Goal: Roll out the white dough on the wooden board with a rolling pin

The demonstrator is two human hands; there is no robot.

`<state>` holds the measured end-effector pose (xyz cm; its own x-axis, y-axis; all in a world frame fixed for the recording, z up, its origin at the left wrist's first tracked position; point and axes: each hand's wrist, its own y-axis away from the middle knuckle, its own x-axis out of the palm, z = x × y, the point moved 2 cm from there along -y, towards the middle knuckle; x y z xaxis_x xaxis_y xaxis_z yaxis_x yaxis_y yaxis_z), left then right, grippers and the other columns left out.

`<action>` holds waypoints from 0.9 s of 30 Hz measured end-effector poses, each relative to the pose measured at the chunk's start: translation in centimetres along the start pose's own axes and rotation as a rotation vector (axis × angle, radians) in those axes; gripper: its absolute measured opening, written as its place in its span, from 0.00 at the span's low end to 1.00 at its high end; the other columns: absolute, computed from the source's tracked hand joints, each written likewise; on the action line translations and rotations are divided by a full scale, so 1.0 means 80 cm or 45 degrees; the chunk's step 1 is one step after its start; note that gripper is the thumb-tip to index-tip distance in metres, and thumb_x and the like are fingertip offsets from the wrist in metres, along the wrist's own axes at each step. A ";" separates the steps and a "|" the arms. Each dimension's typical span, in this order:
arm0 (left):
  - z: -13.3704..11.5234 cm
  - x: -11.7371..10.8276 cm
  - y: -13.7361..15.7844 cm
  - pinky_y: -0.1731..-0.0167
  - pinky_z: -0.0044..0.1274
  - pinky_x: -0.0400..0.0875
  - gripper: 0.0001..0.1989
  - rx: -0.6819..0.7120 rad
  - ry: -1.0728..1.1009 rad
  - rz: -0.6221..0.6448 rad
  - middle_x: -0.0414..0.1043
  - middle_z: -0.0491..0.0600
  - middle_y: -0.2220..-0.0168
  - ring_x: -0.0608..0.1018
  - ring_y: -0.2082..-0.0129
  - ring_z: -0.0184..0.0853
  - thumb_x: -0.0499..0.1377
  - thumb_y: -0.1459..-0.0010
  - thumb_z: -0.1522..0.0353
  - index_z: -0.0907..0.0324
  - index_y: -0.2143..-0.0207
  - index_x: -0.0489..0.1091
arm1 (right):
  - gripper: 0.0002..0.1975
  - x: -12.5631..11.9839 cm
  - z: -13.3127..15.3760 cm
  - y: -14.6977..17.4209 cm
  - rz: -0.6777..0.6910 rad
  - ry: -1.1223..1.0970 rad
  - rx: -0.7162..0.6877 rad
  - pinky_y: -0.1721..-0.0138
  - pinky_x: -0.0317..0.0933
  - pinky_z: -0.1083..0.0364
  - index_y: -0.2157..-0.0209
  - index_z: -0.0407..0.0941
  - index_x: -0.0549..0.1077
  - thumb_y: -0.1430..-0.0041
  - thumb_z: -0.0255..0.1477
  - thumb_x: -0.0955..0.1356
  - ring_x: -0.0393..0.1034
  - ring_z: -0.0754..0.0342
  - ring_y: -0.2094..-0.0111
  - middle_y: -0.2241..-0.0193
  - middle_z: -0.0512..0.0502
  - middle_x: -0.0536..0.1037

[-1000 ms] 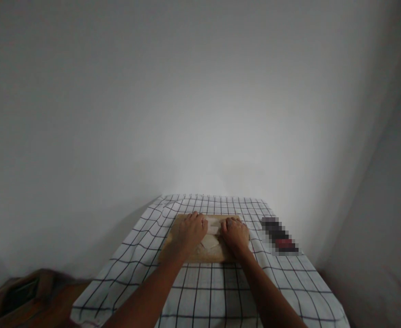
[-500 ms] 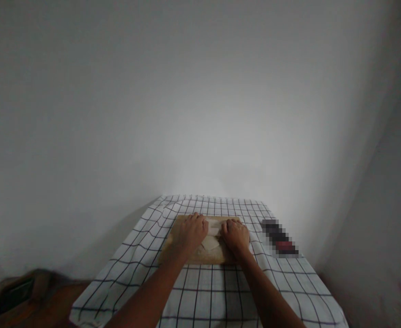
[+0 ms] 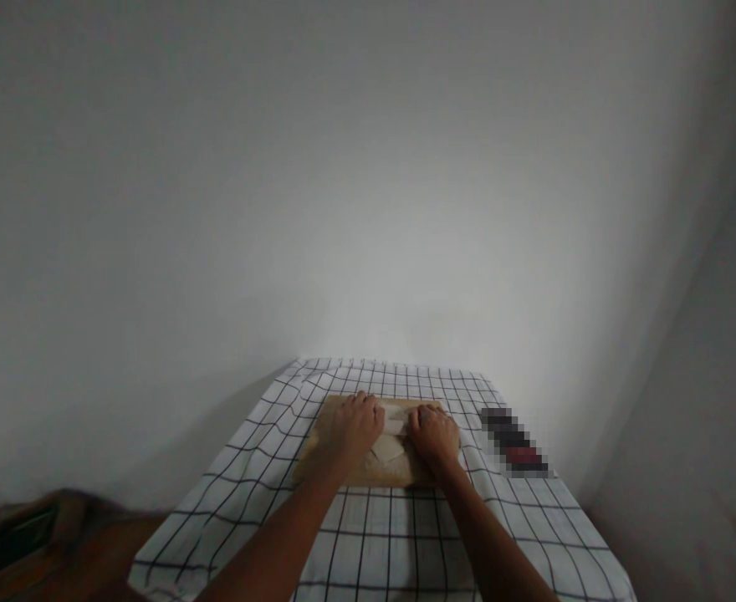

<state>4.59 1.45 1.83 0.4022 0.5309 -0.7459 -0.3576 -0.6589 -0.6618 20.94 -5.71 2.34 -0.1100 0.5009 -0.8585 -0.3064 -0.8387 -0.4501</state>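
Note:
A flat, pale sheet of dough (image 3: 388, 450) lies on a wooden board (image 3: 318, 456). Across it runs a light-coloured rolling pin (image 3: 396, 426), of which only the short middle stretch shows between my hands. My left hand (image 3: 360, 420) is closed over the pin's left part, knuckles up. On the other side, my right hand (image 3: 435, 431) grips the right part, its fingers curled over the far side. Both hands cover the pin's ends, and the dough's outer edges are partly hidden beneath them.
The board rests on a table with a white, black-checked cloth (image 3: 368, 535). To its right lies a pixelated dark and red object (image 3: 513, 443). A pale wall (image 3: 380, 209) stands behind the table. Low at the left is a brown piece of furniture (image 3: 48, 535).
The hands and rolling pin stay in nearly the same place on the board. The view has shifted very slightly.

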 end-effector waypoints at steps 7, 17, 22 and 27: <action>0.000 0.000 0.001 0.62 0.33 0.63 0.09 0.018 -0.008 -0.017 0.73 0.57 0.62 0.73 0.59 0.43 0.52 0.35 0.70 0.58 0.64 0.73 | 0.17 -0.001 -0.001 0.001 0.018 0.057 -0.037 0.58 0.59 0.53 0.60 0.44 0.77 0.30 0.33 0.58 0.73 0.47 0.56 0.59 0.39 0.80; 0.001 0.001 0.001 0.60 0.33 0.63 0.11 0.011 -0.033 0.012 0.74 0.56 0.60 0.73 0.58 0.43 0.51 0.34 0.69 0.58 0.63 0.73 | 0.17 0.001 -0.001 -0.001 -0.026 0.013 -0.013 0.60 0.58 0.53 0.64 0.44 0.76 0.31 0.33 0.58 0.74 0.46 0.56 0.63 0.40 0.80; 0.000 0.001 -0.001 0.60 0.34 0.63 0.12 0.018 -0.042 0.033 0.75 0.55 0.60 0.73 0.58 0.44 0.50 0.34 0.68 0.58 0.64 0.73 | 0.17 0.004 -0.003 -0.001 -0.024 -0.011 -0.026 0.59 0.57 0.53 0.64 0.44 0.76 0.31 0.32 0.58 0.73 0.47 0.57 0.61 0.40 0.80; -0.002 -0.003 -0.001 0.60 0.33 0.63 0.12 -0.004 -0.029 0.048 0.74 0.56 0.60 0.73 0.57 0.43 0.50 0.34 0.69 0.58 0.63 0.73 | 0.17 0.004 -0.003 -0.002 -0.005 -0.006 -0.008 0.59 0.57 0.54 0.64 0.44 0.76 0.31 0.33 0.58 0.73 0.48 0.57 0.61 0.40 0.80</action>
<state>4.63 1.26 2.07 0.3696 0.5177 -0.7716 -0.3693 -0.6802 -0.6332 21.21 -5.51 2.09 -0.1134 0.5052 -0.8555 -0.3011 -0.8381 -0.4550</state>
